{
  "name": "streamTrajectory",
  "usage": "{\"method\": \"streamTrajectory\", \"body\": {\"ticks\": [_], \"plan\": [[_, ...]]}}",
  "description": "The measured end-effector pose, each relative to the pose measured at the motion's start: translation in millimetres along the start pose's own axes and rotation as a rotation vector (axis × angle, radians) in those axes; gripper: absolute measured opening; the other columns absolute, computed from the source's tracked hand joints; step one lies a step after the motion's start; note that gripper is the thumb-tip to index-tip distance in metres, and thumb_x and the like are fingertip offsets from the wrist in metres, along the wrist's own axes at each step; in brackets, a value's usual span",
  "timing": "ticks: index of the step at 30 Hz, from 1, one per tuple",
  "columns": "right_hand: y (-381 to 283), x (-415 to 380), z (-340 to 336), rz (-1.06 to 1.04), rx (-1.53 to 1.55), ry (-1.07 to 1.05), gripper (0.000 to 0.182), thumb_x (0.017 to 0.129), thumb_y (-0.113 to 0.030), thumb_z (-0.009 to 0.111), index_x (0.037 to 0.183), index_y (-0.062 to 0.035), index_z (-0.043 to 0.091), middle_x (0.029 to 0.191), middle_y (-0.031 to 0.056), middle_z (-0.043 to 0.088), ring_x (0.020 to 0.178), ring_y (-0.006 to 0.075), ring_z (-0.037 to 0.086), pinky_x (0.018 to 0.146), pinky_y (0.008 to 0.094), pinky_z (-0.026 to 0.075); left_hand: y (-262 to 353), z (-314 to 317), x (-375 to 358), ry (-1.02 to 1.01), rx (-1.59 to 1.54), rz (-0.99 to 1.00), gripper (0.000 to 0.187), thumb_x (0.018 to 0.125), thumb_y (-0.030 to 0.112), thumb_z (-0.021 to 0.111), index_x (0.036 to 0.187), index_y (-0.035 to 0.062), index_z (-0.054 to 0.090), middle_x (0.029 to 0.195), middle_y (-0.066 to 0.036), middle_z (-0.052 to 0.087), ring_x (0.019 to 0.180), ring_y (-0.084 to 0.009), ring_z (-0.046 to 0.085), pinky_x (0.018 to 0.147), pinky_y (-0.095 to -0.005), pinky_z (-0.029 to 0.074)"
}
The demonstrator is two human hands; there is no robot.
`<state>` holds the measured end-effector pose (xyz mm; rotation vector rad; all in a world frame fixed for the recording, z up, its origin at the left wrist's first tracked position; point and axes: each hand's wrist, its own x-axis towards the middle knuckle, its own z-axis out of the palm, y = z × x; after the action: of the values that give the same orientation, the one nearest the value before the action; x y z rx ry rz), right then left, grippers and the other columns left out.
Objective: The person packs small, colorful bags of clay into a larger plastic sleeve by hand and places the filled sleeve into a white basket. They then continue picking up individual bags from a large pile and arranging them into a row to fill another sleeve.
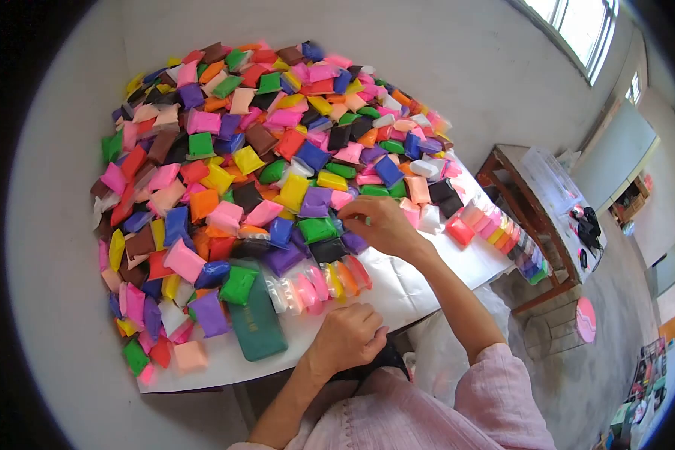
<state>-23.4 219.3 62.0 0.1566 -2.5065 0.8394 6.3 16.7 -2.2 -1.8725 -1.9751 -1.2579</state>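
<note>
My right hand (382, 223) reaches into the front of a large heap of small colored packets (292, 193). Its fingertips are bent and drawn together beside a green packet (317, 228) and a purple packet (355, 242); what they pinch, if anything, is hidden. At the table's front edge my left hand (346, 337) is curled into a loose fist, with nothing visible in it. Just above it stands a short row of packets in clear wrap (319, 287), pink, yellow, orange and red. A dark green case (256, 322) lies left of that row, partly under a bright green packet (239, 285).
The white tabletop (397, 289) meets walls at the left and back. A long row of packets (506, 240) lines its right end. Beyond stands a wooden table (529, 202) with clear plastic containers, and a stool with a pink seat (586, 320). Clear plastic bags (450, 349) hang below the front edge.
</note>
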Motion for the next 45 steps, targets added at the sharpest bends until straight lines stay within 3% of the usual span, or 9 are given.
{"method": "streamTrajectory", "body": {"ticks": [3, 6, 9, 13, 21, 30, 36, 41, 45], "plan": [[-11.6, 17.7, 8.1, -0.13, -0.124, -0.115, 0.016, 0.078, -0.009, 0.065, 0.091, -0.006, 0.073, 0.088, 0.0136, 0.07, 0.083, 0.0317, 0.067, 0.073, 0.041, 0.053, 0.1, -1.1, -0.3, 0.005, -0.004, -0.006, 0.014, 0.074, 0.013, 0.07, 0.071, 0.0052, 0.059, 0.07, -0.009, 0.057, 0.066, -0.0274, 0.059, 0.061, -0.0386, 0.048], [-4.8, 22.1, 8.1, -0.073, -0.269, -0.157, 0.019, 0.075, -0.007, 0.066, 0.092, -0.0087, 0.074, 0.087, 0.0117, 0.071, 0.082, 0.0307, 0.068, 0.074, 0.0413, 0.053, -0.8, -2.8, -0.9, 0.01, -0.007, -0.007, 0.014, 0.074, 0.013, 0.07, 0.071, 0.0052, 0.059, 0.07, -0.009, 0.057, 0.066, -0.0275, 0.059, 0.061, -0.0384, 0.048], [-0.5, 13.7, -1.1, 0.02, -0.108, -0.397, 0.027, 0.071, -0.005, 0.067, 0.097, -0.0099, 0.074, 0.088, 0.0106, 0.07, 0.085, 0.0303, 0.066, 0.077, 0.0412, 0.052, -0.4, -2.3, -0.7, -0.006, -0.009, -0.012, 0.015, 0.073, 0.012, 0.07, 0.07, 0.0046, 0.058, 0.07, -0.009, 0.057, 0.067, -0.028, 0.06, 0.061, -0.039, 0.048], [13.5, 2.9, 8.4, -0.171, -0.157, -0.405, 0.035, 0.068, -0.003, 0.069, 0.102, -0.0109, 0.074, 0.092, 0.0099, 0.065, 0.094, 0.0297, 0.062, 0.082, 0.0397, 0.051, -0.7, -0.5, 0.8, 0.014, -0.013, -0.004, 0.015, 0.073, 0.012, 0.07, 0.07, 0.0043, 0.057, 0.07, -0.01, 0.056, 0.067, -0.0288, 0.059, 0.061, -0.0396, 0.048], [7.6, 6.8, 7.9, -0.021, -0.283, -0.451, 0.032, 0.068, -0.007, 0.074, 0.1, -0.0083, 0.071, 0.101, 0.0094, 0.062, 0.102, 0.0289, 0.06, 0.088, 0.0392, 0.049, 0.6, -1.2, 0.5, 0.012, 0.02, -0.008, 0.014, 0.074, 0.011, 0.07, 0.072, 0.0041, 0.057, 0.071, -0.011, 0.056, 0.069, -0.0293, 0.059, 0.062, -0.0397, 0.048], [10.1, -12.9, 7.4, 0.004, -0.118, -0.221, 0.018, 0.073, -0.01, 0.073, 0.089, -0.0057, 0.065, 0.083, 0.0078, 0.065, 0.08, 0.0261, 0.065, 0.071, 0.0379, 0.051, 1.4, -1.6, -0.9, -0.004, 0.086, 0.023, 0.014, 0.074, 0.012, 0.069, 0.074, 0.0044, 0.057, 0.073, -0.011, 0.055, 0.069, -0.0295, 0.059, 0.062, -0.0398, 0.048], [3.3, -65.0, -29.7, 0.343, 0.076, 0.079, 0.016, 0.076, -0.012, 0.07, 0.084, -0.0004, 0.064, 0.077, 0.0101, 0.066, 0.069, 0.0187, 0.062, 0.064, 0.0323, 0.049, 4.2, -3.1, -2.3, 0.039, 0.13, 0.065, 0.014, 0.073, 0.011, 0.069, 0.074, 0.0057, 0.056, 0.07, -0.01, 0.052, 0.066, -0.029, 0.056, 0.059, -0.0403, 0.045], [-17.7, -153.6, -24.1, 0.699, 0.033, 0.208, 0.023, 0.08, -0.021, 0.07, 0.082, 0.0012, 0.066, 0.068, 0.0112, 0.065, 0.061, 0.0168, 0.06, 0.06, 0.0315, 0.048, 23.3, 14.8, -4.7, 0.11, 0.18, -0.067, 0.014, 0.075, 0.01, 0.069, 0.083, 0.0052, 0.058, 0.073, -0.01, 0.051, 0.065, -0.0303, 0.055, 0.06, -0.0423, 0.044], [-40.1, -188.2, -22.3, 0.719, 0.103, 0.31, 0.018, 0.088, -0.016, 0.068, 0.091, 0.0017, 0.065, 0.069, 0.0048, 0.062, 0.062, 0.0099, 0.053, 0.057, 0.0276, 0.043, 39.9, 37.1, -1.2, 0.174, 0.262, -0.22, 0.022, 0.078, 0.017, 0.071, 0.09, 0.0039, 0.059, 0.077, -0.011, 0.051, 0.07, -0.0308, 0.056, 0.062, -0.0427, 0.044]]}}
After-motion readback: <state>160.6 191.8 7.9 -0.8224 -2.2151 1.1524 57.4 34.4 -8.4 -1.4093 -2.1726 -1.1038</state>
